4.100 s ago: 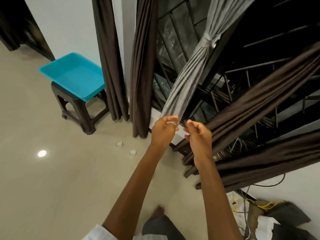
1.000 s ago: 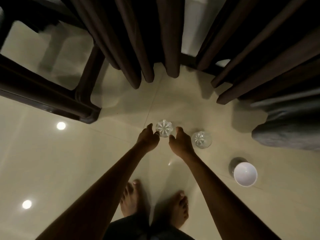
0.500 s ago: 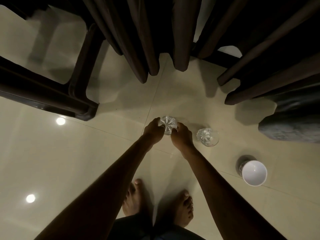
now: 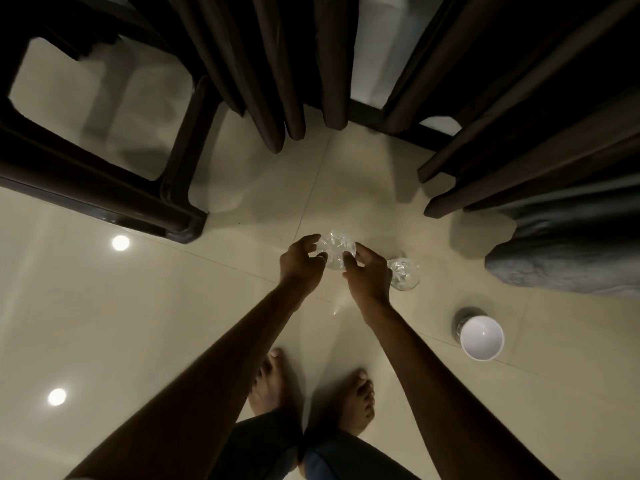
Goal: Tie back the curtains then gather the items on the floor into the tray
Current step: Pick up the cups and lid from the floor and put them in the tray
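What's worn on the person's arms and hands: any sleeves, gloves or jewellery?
No gloves on the left hand or right hand. The left forearm and right forearm are bare nearly to the frame's edge: no watch or bracelet shows. A pale glint on a left finger may be a ring; too small to tell.

Nothing here can be read: no writing, label, brand or number. The clear cut-glass tumbler [image 4: 335, 249], pinched between the left hand [image 4: 301, 263] and the right hand [image 4: 367, 275], shows only glinting facets. The second clear glass tumbler [image 4: 403, 277] just right of the grip and the round white bowl [image 4: 481, 337] farther right are unmarked.
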Demonstrator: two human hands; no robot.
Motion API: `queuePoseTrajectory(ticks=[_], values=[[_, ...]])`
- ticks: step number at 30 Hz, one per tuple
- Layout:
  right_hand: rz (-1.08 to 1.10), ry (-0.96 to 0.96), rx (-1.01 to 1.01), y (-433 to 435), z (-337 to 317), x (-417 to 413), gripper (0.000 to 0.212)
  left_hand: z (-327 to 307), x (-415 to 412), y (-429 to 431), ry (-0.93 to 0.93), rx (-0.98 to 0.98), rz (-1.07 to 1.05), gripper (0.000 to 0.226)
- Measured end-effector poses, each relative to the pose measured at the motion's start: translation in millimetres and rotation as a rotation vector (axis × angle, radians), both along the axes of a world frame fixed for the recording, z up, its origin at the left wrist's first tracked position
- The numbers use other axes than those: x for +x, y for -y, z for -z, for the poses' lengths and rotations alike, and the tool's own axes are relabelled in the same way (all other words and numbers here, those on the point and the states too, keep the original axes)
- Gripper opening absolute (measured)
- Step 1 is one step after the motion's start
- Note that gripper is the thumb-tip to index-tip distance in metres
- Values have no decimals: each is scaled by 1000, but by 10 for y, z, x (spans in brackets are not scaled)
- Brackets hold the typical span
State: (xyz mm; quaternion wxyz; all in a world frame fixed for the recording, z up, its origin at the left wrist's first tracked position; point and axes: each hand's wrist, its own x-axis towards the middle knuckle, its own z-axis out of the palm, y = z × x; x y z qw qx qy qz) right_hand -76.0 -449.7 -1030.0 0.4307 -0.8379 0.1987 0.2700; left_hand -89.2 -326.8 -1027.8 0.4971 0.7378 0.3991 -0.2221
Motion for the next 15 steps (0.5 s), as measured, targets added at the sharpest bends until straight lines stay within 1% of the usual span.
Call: queuePoseTrajectory(ticks=[4, 7, 9, 15], values=[[33, 68, 19, -4, -580, 118, 33, -595, 94, 38, 27, 40, -7, 51], [27, 93, 9, 11, -1089, 188, 33, -1161, 186, 43, 65, 48, -45, 49], [11, 123, 4, 38, -1498, 228, 34, -1563, 211, 28, 91, 49, -33, 47], [-191, 251, -71, 160, -2834, 252, 33, -2958, 165, -20, 181, 69, 36, 43]])
